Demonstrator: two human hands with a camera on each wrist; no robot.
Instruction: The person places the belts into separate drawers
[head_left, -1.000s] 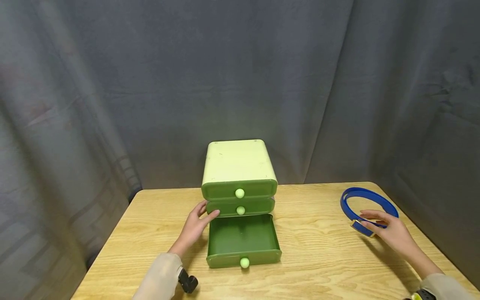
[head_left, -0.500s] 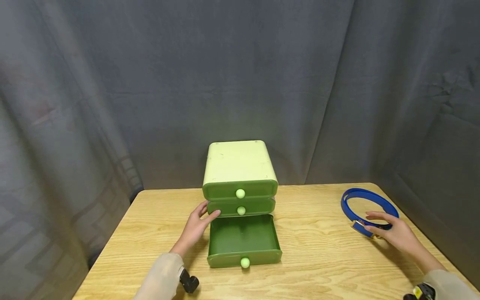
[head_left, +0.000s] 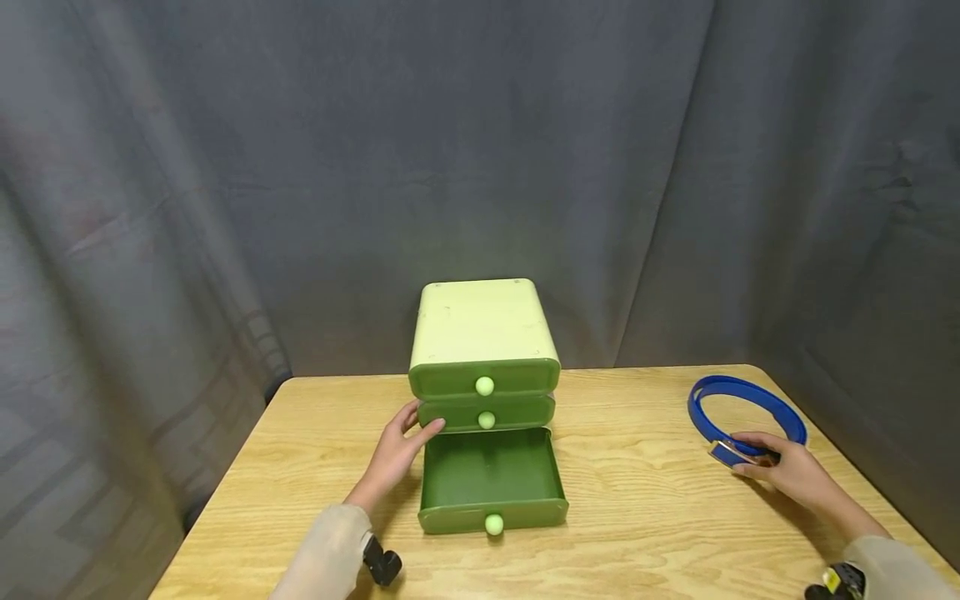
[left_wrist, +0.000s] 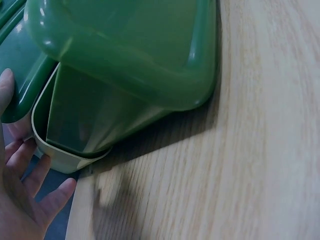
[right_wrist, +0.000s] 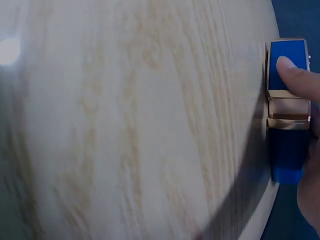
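Note:
A small cabinet (head_left: 486, 321) with a cream top and green drawer fronts stands mid-table. Its bottom drawer (head_left: 525, 516) is pulled out and bare inside. My left hand (head_left: 392, 458) rests at the cabinet's left front corner, thumb against the middle drawer (head_left: 457, 414). In the left wrist view its fingers (left_wrist: 37, 175) spread along the cabinet's side. On the right, a coiled blue belt (head_left: 698, 414) has a gold-edged buckle (right_wrist: 288, 107). My right hand (head_left: 795, 479) pinches it by the buckle end, thumb on the blue face in the right wrist view; the other fingers are mostly hidden.
The wooden table (head_left: 630, 500) carries the cabinet and belt, with its rounded back right corner just beyond the belt. Grey curtains (head_left: 480, 150) hang close behind and along both sides. The open drawer juts toward the front edge.
My right hand's fingers have closed onto the belt near its buckle, and the thumb has come down. My left hand keeps its place; the view has shifted slightly.

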